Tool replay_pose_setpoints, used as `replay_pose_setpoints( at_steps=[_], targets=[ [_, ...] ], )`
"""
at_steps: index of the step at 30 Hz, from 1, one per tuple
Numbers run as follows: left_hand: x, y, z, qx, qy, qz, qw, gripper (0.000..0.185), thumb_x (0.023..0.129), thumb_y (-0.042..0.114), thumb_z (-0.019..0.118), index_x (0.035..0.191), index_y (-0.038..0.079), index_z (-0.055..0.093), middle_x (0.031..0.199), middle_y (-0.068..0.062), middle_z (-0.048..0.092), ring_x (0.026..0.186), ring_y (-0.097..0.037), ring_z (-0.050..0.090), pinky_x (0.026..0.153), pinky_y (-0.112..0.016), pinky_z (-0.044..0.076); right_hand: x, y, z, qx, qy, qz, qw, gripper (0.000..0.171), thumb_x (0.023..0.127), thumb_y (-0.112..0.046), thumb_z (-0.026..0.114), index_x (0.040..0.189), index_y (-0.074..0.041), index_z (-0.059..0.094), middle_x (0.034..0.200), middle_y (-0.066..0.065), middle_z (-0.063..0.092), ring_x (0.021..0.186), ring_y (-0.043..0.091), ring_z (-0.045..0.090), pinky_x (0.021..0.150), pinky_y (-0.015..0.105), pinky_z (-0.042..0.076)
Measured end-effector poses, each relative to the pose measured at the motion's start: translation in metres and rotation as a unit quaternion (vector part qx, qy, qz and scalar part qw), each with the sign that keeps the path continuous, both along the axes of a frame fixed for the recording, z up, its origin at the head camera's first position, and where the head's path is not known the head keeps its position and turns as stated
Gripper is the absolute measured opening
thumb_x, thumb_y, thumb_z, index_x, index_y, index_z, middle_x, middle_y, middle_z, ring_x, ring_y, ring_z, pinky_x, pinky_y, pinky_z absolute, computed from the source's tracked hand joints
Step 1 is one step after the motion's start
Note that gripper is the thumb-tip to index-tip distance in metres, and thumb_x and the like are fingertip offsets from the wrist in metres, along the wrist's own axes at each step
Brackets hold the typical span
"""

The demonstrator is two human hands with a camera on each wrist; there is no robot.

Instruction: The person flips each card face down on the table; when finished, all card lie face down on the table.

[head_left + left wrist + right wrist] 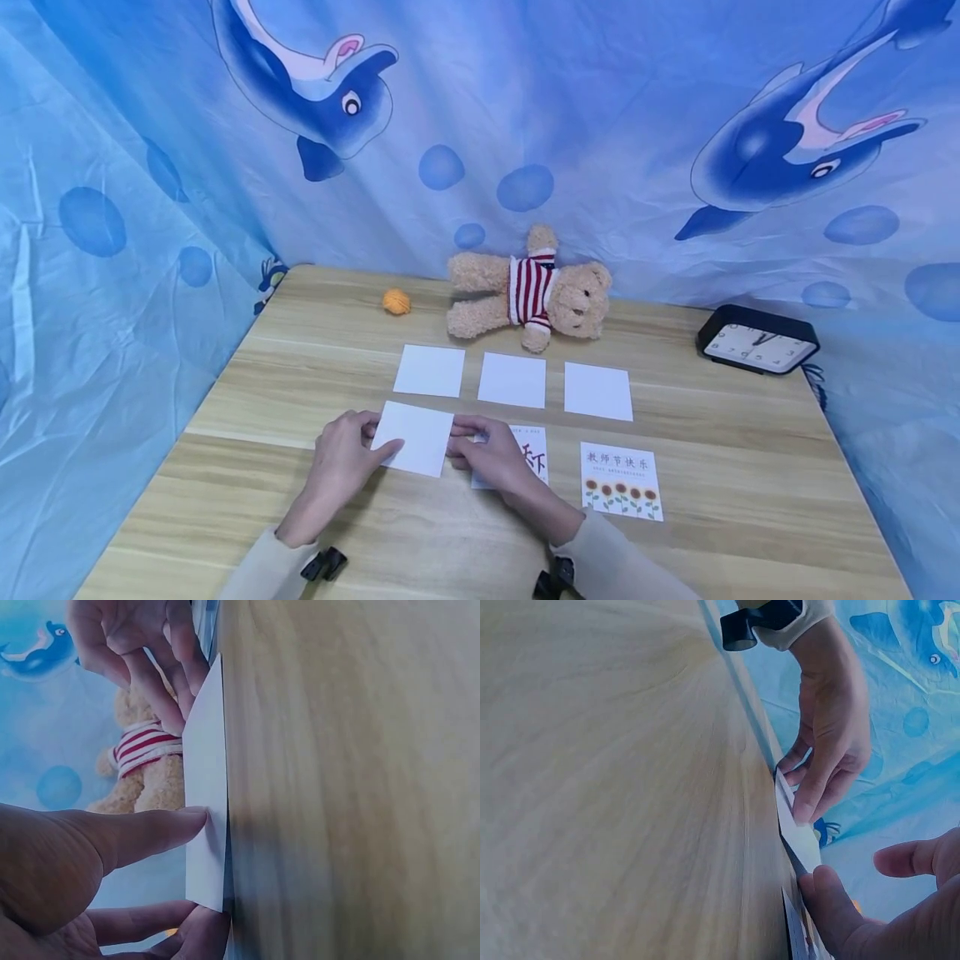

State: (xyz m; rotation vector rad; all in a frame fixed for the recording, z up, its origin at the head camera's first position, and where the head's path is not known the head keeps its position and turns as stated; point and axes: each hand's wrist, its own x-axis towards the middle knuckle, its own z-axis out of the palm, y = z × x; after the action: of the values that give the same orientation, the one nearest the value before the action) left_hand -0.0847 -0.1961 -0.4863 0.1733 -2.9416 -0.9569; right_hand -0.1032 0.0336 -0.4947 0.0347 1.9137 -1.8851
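My left hand (343,457) pinches a white square card (414,440) at its left side, thumb lying on its blank face and fingers at its edge. In the left wrist view the card (204,787) is seen nearly edge-on, close over the wooden table. At the card's right edge are the fingertips of my right hand (495,457); in the right wrist view one raised digit (907,857) of that hand stands apart from the card. Under the right hand lies a card with red characters (534,454), partly covered. To its right lies a card with sunflowers (621,482).
Behind the hands, three blank white cards (512,381) lie in a row. Farther back on the table (300,333) are an orange yarn ball (397,302), a teddy bear (528,292) on its side and a black clock (759,340). A blue dolphin-print curtain surrounds the table.
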Motion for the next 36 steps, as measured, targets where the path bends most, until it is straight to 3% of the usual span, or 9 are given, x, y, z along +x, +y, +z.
replay_pose_setpoints(
  at_steps=[7, 13, 18, 27, 36],
  targets=[
    [0.000, 0.002, -0.001, -0.014, 0.006, -0.013, 0.9998, 0.055, 0.079, 0.024, 0.092, 0.121, -0.005, 0.072, 0.086, -0.010, 0.066, 0.074, -0.017, 0.054, 0.065, -0.028, 0.045, 0.000, 0.003, 0.004, 0.020, -0.004, 0.021, 1.000, 0.049, 0.095, -0.010, 0.069, 0.140, 0.005, 0.060, 0.123, 0.019, 0.068, 0.098, 0.023, 0.077, 0.082, 0.034, 0.067],
    [-0.001, 0.003, -0.001, -0.019, 0.002, -0.019, 0.9996, 0.050, 0.080, 0.024, 0.091, 0.117, -0.003, 0.073, 0.085, -0.009, 0.063, 0.073, -0.018, 0.052, 0.064, -0.029, 0.045, -0.003, 0.007, 0.008, 0.035, -0.003, 0.039, 0.999, 0.049, 0.097, -0.013, 0.067, 0.142, 0.005, 0.059, 0.120, 0.016, 0.068, 0.101, 0.024, 0.076, 0.082, 0.037, 0.067],
    [-0.001, 0.004, -0.001, -0.020, 0.004, -0.027, 0.9994, 0.046, 0.081, 0.024, 0.090, 0.113, -0.003, 0.073, 0.084, -0.009, 0.062, 0.073, -0.018, 0.051, 0.064, -0.029, 0.044, -0.003, 0.010, 0.011, 0.028, -0.007, 0.048, 0.998, 0.049, 0.097, -0.014, 0.067, 0.142, 0.005, 0.058, 0.123, 0.018, 0.066, 0.104, 0.026, 0.076, 0.085, 0.038, 0.067],
    [-0.001, 0.003, 0.005, -0.035, 0.016, -0.028, 0.9989, 0.048, 0.084, 0.025, 0.088, 0.120, -0.002, 0.073, 0.087, -0.010, 0.067, 0.072, -0.018, 0.054, 0.062, -0.028, 0.046, -0.010, 0.029, 0.018, 0.013, 0.005, 0.051, 0.999, 0.052, 0.098, -0.015, 0.065, 0.145, 0.005, 0.053, 0.133, 0.024, 0.062, 0.109, 0.033, 0.073, 0.091, 0.042, 0.065],
    [-0.002, 0.021, 0.008, 0.052, 0.054, -0.073, 0.9945, 0.047, 0.080, 0.016, 0.091, 0.120, 0.001, 0.073, 0.094, -0.009, 0.071, 0.076, -0.014, 0.066, 0.066, -0.020, 0.053, -0.011, 0.059, 0.030, 0.020, 0.028, 0.033, 0.999, 0.049, 0.101, -0.013, 0.062, 0.145, 0.005, 0.052, 0.136, 0.030, 0.061, 0.115, 0.037, 0.072, 0.096, 0.046, 0.064]
  ],
)
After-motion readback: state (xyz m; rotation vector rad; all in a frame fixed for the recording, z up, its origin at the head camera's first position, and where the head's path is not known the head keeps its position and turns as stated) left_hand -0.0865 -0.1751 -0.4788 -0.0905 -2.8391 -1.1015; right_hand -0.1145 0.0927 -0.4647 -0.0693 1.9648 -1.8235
